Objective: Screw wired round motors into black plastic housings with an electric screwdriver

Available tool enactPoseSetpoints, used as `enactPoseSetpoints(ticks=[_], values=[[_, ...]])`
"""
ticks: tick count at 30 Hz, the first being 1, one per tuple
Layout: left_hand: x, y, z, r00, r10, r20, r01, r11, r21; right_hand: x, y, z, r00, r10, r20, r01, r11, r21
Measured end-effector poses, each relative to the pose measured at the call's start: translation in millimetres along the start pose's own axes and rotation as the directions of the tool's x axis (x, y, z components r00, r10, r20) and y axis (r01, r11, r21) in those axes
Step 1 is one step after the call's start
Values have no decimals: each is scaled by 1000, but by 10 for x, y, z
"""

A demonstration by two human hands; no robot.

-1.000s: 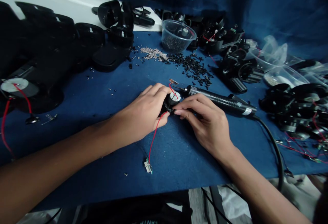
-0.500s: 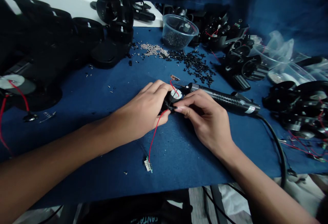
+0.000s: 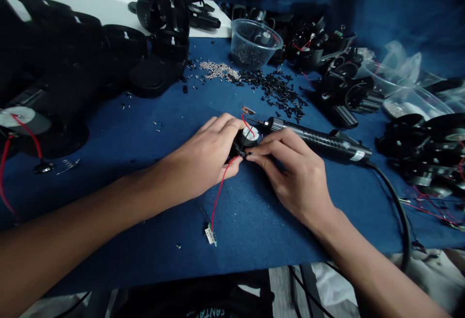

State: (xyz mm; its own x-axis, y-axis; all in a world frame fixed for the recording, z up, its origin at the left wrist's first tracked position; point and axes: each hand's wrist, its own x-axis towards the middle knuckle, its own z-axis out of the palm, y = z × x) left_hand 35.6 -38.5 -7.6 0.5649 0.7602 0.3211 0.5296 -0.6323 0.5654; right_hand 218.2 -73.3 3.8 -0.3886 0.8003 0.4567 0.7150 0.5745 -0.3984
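My left hand (image 3: 203, 155) is curled round a small black round part with a white top (image 3: 247, 137) at the middle of the blue mat (image 3: 254, 221). My right hand (image 3: 290, 170) pinches the same part from the right, thumb and forefinger pressed together at its edge. A red wire (image 3: 220, 189) runs from the part down to a small connector board (image 3: 210, 235) near the mat's front edge. A black electric screwdriver (image 3: 319, 141) lies on the mat just behind my right hand, its cable (image 3: 399, 221) trailing off the front right.
A clear plastic cup (image 3: 254, 41) of small screws stands at the back, with silver screws (image 3: 218, 71) and black screws (image 3: 276, 92) spilled in front of it. Black plastic housings (image 3: 72, 66) pile up at left. More black parts with red wires (image 3: 425, 158) crowd the right.
Both hands have kept their hold on the small part with only slight finger movement. The view shifted a little, nothing else on the mat moved.
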Motion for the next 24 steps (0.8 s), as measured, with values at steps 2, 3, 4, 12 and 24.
enactPoseSetpoints(ticks=[2, 3, 4, 12, 24], values=[[3, 7, -8, 1000, -1, 5, 1, 1000, -5, -1, -1, 5, 1000, 2, 8, -2, 1000, -25], [5, 9, -13, 1000, 0, 5, 0, 1000, -4, -3, 0, 6, 1000, 10, 12, -9, 1000, -29], [7, 10, -19, 1000, 2, 6, -2, 1000, -1, -6, 0, 8, 1000, 16, 15, -16, 999, -29], [-10, 18, -6, 1000, 11, -8, -11, 1000, 20, -34, -40, -27, 990, 43, 136, -39, 999, -31], [472, 176, -655, 973, -10, 229, 30, 996, -87, -67, -6, -470, 378, 810, 448, -526, -210, 824]])
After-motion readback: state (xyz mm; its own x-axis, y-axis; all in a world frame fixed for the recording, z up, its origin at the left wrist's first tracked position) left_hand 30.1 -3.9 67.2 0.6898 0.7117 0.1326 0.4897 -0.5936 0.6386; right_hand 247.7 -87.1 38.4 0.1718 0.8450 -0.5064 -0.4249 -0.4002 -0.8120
